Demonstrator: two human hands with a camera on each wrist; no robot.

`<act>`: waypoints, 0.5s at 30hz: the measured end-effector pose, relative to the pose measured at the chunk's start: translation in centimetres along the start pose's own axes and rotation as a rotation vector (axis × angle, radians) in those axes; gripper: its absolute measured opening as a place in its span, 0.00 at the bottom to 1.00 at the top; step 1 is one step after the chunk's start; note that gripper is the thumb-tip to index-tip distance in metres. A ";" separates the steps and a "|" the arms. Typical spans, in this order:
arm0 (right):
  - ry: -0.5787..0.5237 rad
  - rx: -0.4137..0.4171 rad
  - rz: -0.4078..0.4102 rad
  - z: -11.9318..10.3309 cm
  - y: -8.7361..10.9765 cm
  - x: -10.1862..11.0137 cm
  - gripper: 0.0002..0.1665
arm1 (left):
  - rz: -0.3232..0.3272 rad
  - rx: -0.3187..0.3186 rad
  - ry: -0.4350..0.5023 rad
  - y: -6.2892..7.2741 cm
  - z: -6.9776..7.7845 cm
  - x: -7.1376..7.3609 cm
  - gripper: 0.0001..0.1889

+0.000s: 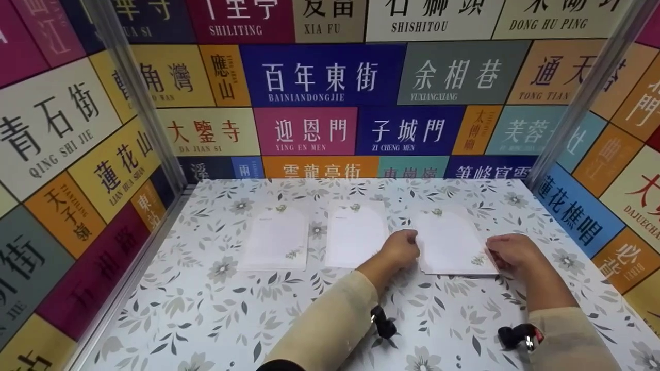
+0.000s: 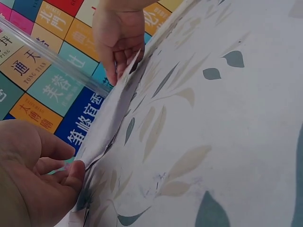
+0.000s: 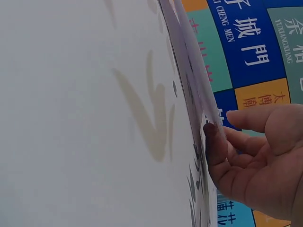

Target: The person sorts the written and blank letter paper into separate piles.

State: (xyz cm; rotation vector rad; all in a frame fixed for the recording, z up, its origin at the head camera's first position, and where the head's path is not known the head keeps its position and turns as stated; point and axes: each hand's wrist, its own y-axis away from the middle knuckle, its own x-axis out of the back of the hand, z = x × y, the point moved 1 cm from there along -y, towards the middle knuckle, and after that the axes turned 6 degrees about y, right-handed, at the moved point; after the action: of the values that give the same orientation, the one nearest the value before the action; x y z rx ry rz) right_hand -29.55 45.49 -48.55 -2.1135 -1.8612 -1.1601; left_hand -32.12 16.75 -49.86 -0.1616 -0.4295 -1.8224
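A stack of pale printed stationery sheets (image 1: 448, 239), with a green sprig at its top and another at its lower right, lies between the two hands. At its left edge, my left hand (image 1: 399, 250) pinches the paper with thumb and curled fingers. My right hand (image 1: 518, 252) grips the right edge near the lower corner. From the left wrist view, the paper (image 2: 106, 127) appears edge-on, low over the patterned surface, spanning both hands. The right wrist view has the thumb and fingers of the right hand (image 3: 265, 161) at the paper's edge.
Two similar sheet piles lie to the left, a middle one (image 1: 356, 239) and a farther one (image 1: 276, 242). All rest on a table (image 1: 221, 319) covered in a leaf-and-flower print. Sign-covered walls (image 1: 325, 77) rise behind and at both sides, with clear corner posts (image 1: 149, 113).
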 end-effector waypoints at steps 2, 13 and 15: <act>0.012 -0.023 0.019 -0.2 0.0 0.1 0.33 | -0.007 0.004 0.002 0.1 0.0 0.2 0.26; -0.010 0.062 -0.006 -2.8 -0.1 -1.9 0.40 | -0.017 -0.036 0.174 -0.1 -1.5 2.8 0.30; -0.013 0.093 -0.025 -3.7 -0.2 -2.8 0.41 | -0.010 -0.061 0.166 -0.2 -1.8 3.4 0.30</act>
State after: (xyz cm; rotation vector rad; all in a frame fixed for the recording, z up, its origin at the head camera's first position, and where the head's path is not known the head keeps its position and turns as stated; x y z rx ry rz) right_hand -31.38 41.29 -47.64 -2.0600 -1.9126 -1.0454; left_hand -33.09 13.03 -50.44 -0.0493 -0.2585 -1.8431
